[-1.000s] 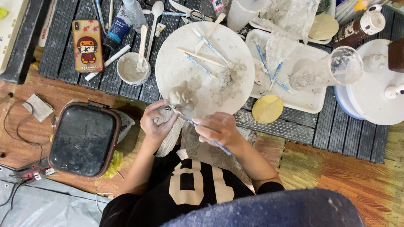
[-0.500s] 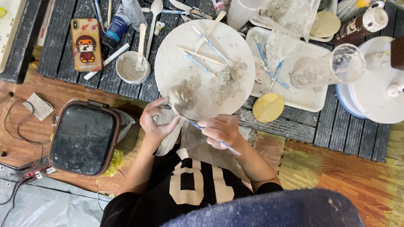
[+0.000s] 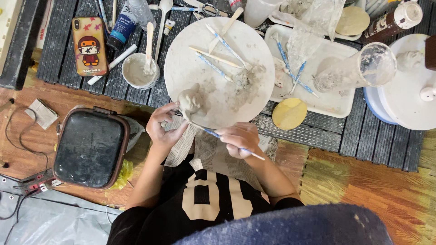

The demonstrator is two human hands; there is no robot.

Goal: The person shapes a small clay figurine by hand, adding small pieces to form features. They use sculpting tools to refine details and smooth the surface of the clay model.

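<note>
A small grey clay figure (image 3: 190, 102) stands at the near edge of a round white board (image 3: 218, 45). My left hand (image 3: 162, 128) cups it from the left, fingers touching its base. My right hand (image 3: 240, 139) is shut on a thin blue-handled modelling tool (image 3: 213, 133), whose tip reaches the figure's underside. Both hands hover over a sheet of newspaper (image 3: 204, 149) on my lap.
Several tools (image 3: 218, 56) lie on the board beside clay scraps. A white cup of slip (image 3: 140, 70), a phone (image 3: 90, 45) and a paint tube (image 3: 121, 28) sit on the left; a white tray (image 3: 318, 59), clear cup (image 3: 359, 70) and yellow sponge (image 3: 289, 113) on the right. A dark case (image 3: 90, 147) lies at left.
The clay figure now sits slightly higher on the board's edge. My right hand has shifted a little, with the tool still against the figure.
</note>
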